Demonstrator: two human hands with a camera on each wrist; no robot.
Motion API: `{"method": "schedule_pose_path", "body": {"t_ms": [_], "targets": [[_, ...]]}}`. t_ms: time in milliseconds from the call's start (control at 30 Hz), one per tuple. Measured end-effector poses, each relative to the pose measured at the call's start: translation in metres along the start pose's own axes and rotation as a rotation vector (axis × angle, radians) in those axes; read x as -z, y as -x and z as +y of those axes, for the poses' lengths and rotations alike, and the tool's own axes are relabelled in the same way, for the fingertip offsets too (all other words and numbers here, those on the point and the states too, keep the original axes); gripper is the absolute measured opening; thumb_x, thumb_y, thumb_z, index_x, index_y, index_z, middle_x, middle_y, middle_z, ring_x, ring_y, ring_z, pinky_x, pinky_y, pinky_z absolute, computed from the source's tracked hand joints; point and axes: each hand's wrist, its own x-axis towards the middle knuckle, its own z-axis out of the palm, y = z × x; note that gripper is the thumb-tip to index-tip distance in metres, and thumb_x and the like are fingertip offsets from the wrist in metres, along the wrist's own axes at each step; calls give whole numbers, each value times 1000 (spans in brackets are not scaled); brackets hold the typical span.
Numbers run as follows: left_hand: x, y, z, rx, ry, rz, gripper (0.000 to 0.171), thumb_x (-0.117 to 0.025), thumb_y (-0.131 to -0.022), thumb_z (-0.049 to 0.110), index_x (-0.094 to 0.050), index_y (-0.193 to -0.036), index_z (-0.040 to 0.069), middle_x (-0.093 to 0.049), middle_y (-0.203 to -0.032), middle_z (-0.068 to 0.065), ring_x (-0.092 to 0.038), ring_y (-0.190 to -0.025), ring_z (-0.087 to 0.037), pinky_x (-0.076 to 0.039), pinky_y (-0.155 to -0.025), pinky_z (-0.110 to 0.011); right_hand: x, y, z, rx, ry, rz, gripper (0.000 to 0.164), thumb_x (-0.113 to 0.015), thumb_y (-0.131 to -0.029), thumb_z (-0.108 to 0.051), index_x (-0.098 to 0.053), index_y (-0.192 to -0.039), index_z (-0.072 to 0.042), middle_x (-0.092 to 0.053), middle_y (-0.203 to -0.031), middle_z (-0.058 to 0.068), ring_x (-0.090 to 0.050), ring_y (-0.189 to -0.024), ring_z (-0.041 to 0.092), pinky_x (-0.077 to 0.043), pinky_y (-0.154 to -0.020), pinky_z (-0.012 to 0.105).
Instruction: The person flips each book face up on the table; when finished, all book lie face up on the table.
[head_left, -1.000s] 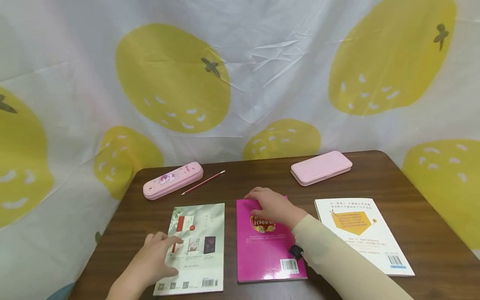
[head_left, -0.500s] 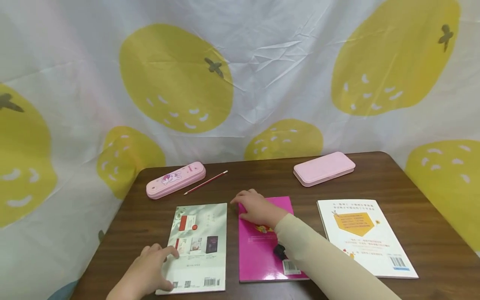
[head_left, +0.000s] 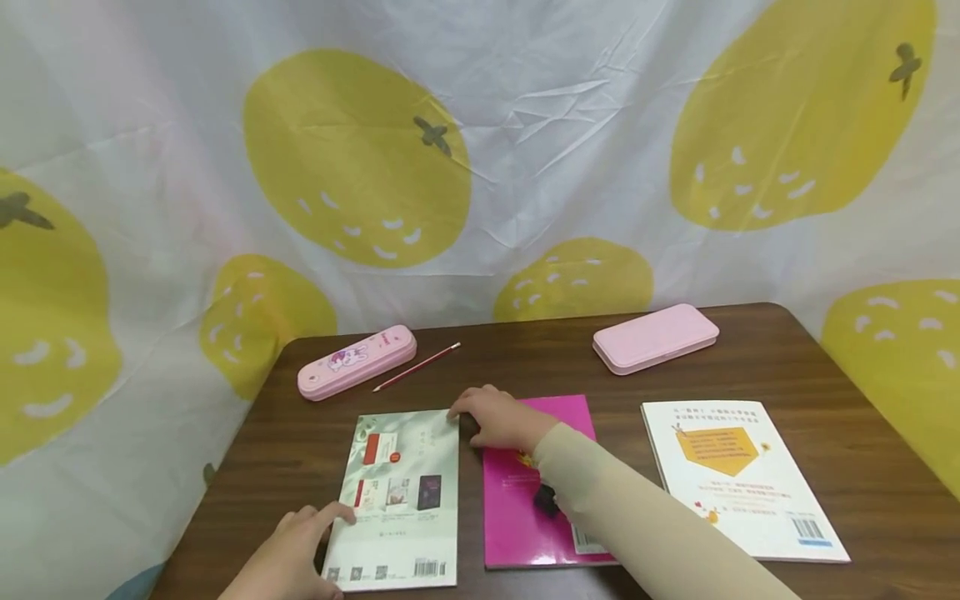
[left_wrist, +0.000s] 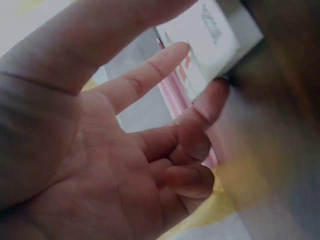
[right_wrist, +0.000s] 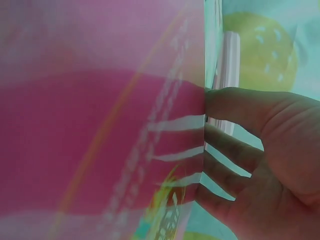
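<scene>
A pale green book point(head_left: 405, 533) lies flat on the table at the left. My left hand point(head_left: 288, 554) is at its left edge, index finger over the cover and thumb near the lower left corner. In the left wrist view the left hand point(left_wrist: 115, 135) has its index finger extended and other fingers partly bent. My right hand point(head_left: 498, 419) reaches across a magenta book point(head_left: 517, 508) to the pale book's upper right corner, fingertips at that corner. In the right wrist view the right hand's fingers point(right_wrist: 235, 145) end along the magenta book's edge; what the fingertips touch is hidden.
A white book point(head_left: 735, 483) lies on the right. At the back are a pink pencil case with a rabbit point(head_left: 356, 362), a red pencil point(head_left: 417, 367) and a plain pink case point(head_left: 656, 337). A lemon-patterned curtain point(head_left: 480, 167) hangs behind the table point(head_left: 525, 358).
My right hand has moved left from over the magenta book to the pale green book's corner. The left hand has drawn back toward that book's lower left edge.
</scene>
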Motion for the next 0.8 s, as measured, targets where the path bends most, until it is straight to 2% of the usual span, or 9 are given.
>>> {"method": "schedule_pose_path", "body": {"t_ms": [133, 267, 533, 700, 800], "targets": [[-4, 0, -4, 17, 36, -2, 78, -102, -54, 16, -63, -121, 25, -56, -94, -1, -49, -93, -23, -49, -74, -41, -2, -3, -3, 6, 13, -16, 40, -83, -83, -6, -74, -122, -14, -65, -134, 12, -56, -124, 38, -48, -101, 56], [-4, -1, -7, 34, 60, -8, 78, -102, -55, 17, -64, -123, 24, -55, -92, 0, -49, -91, -22, -46, -74, -39, -3, -7, -6, 19, 26, 5, 39, -85, -80, -4, -76, -116, -13, -67, -128, 13, -57, -120, 37, -51, -97, 53], [-2, -1, -8, 7, 68, 17, 79, -102, -53, 17, -66, -123, 23, -55, -91, 1, -48, -90, -20, -44, -77, -38, -3, -14, -9, -25, 46, 69, 33, -87, -80, -7, -78, -109, -21, -64, -114, 9, -53, -112, 28, -51, -94, 45], [-1, -2, -11, 9, 82, 0, 76, -101, -56, 16, -65, -124, 22, -56, -91, 1, -49, -91, -21, -45, -77, -39, -1, -12, -9, -71, 65, 100, 29, -89, -81, -18, -79, -108, -24, -66, -119, 5, -56, -116, 28, -49, -99, 48], [-1, -3, -18, -38, 104, -14, 74, -99, -61, 16, -63, -126, 19, -57, -89, 2, -49, -87, -20, -43, -74, -36, 0, -10, -8, -80, 21, 101, 27, -87, -84, -22, -79, -110, -23, -66, -125, 4, -57, -121, 28, -47, -102, 50]]}}
